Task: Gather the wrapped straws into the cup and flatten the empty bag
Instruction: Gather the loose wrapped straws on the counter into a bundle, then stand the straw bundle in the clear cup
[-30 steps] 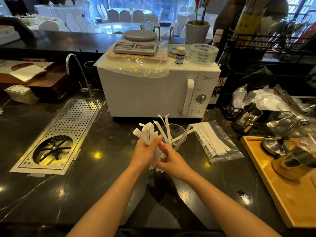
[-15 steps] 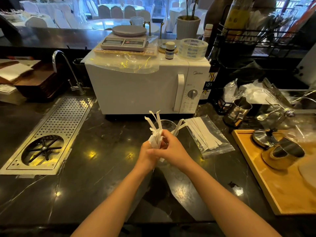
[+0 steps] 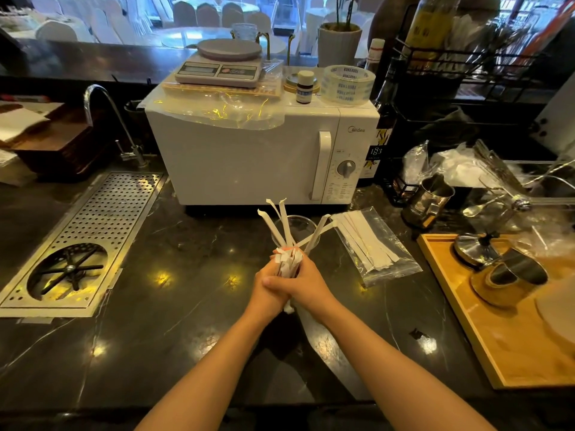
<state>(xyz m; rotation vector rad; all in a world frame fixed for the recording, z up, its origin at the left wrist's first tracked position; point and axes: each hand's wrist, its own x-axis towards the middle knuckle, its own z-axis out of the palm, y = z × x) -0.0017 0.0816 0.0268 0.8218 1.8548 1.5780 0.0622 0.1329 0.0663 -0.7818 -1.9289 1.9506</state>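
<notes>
Both hands clasp one bundle of white paper-wrapped straws (image 3: 289, 262) upright over the dark counter, just in front of a clear cup (image 3: 297, 227). My left hand (image 3: 267, 290) and my right hand (image 3: 306, 284) overlap around the bundle, fingers closed; the wrapper ends poke out above and below. A few wrapped straws (image 3: 280, 223) stand in the cup, leaning outward. To the right lies a clear plastic bag (image 3: 378, 244) on the counter with several wrapped straws still inside it.
A white microwave (image 3: 249, 160) stands right behind the cup. A steel drip tray (image 3: 90, 234) is set into the counter at left, with a tap (image 3: 102, 119) behind it. A wooden tray (image 3: 497, 321) with metal cups sits at right; a metal jug (image 3: 427, 199) stands near the bag.
The fanned-out straws in my hands have been squeezed into a tight bundle and lowered, so only short ends show above my fists. My right hand has wrapped over my left.
</notes>
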